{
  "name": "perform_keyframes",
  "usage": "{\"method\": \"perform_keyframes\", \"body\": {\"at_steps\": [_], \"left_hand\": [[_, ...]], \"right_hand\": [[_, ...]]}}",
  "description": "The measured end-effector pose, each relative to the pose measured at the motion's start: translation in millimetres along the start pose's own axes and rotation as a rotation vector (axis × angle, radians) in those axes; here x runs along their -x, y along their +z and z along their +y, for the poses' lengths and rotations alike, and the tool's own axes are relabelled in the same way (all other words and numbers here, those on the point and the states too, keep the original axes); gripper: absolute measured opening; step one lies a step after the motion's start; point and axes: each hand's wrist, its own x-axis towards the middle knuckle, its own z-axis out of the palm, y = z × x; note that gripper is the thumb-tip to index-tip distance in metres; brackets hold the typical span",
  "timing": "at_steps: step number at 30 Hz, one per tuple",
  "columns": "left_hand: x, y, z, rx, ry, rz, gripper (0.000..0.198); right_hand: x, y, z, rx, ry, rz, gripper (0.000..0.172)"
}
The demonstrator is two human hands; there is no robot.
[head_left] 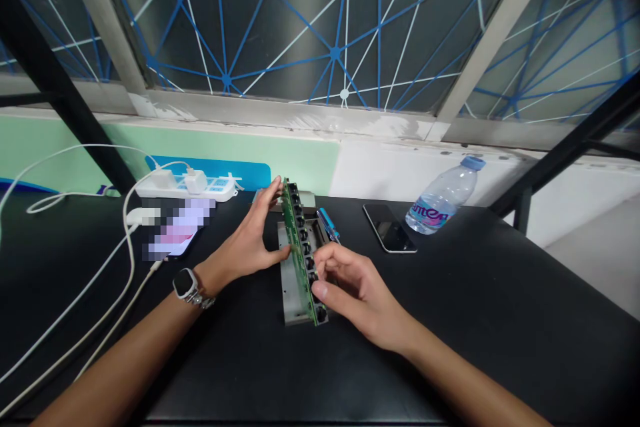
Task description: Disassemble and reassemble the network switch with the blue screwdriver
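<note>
A long green circuit board (295, 233) with a row of black port sockets (306, 248) stands tilted on edge above a grey metal housing (291, 297). My left hand (250, 233) grips the board from the left, fingertips at its far end and thumb against its green face. On the other side, my right hand (355, 287) has curled fingers and a thumb on the sockets near the board's front end. The board hides part of the housing. A blue-handled screwdriver (327, 223) lies just behind, to the right of the board.
A dark phone (390, 228) and a tilted water bottle (443, 200) are at the back right. To the left are a lit phone (180, 230), a white power strip (215, 188) and loose white cables (131, 233). A window wall and black metal bars border the table.
</note>
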Motion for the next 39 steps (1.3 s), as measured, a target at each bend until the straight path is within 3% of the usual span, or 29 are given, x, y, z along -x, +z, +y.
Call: {"method": "perform_keyframes", "body": {"at_steps": [10, 18, 26, 30, 34, 39], "left_hand": [[-4.2, -3.7, 5.7, 0.119, -0.153, 0.063, 0.104], [-6.3, -1.5, 3.8, 0.39, -0.394, 0.05, 0.073], [-10.2, -4.4, -0.1, 0.508, -0.513, 0.102, 0.054], [-8.6, -4.3, -4.4, 0.501, -0.533, 0.058, 0.035], [-9.3, -6.9, -1.9, 0.544, -0.54, -0.021, 0.033], [-13.9, -15.0, 10.3, 0.559, -0.523, -0.079, 0.032]], "right_hand": [[0.1, 0.4, 2.3, 0.029, -0.003, -0.02, 0.019], [-5.2, -7.4, 5.5, -0.061, 0.087, 0.142, 0.028], [-14.2, -19.4, 10.5, 0.075, 0.166, 0.171, 0.029], [-15.5, -27.4, 11.1, 0.198, 0.175, 0.197, 0.025], [-15.9, -33.0, 15.2, 0.315, 0.182, 0.223, 0.025], [-17.0, -38.8, 18.5, 0.242, 0.203, 0.209, 0.027]]}}
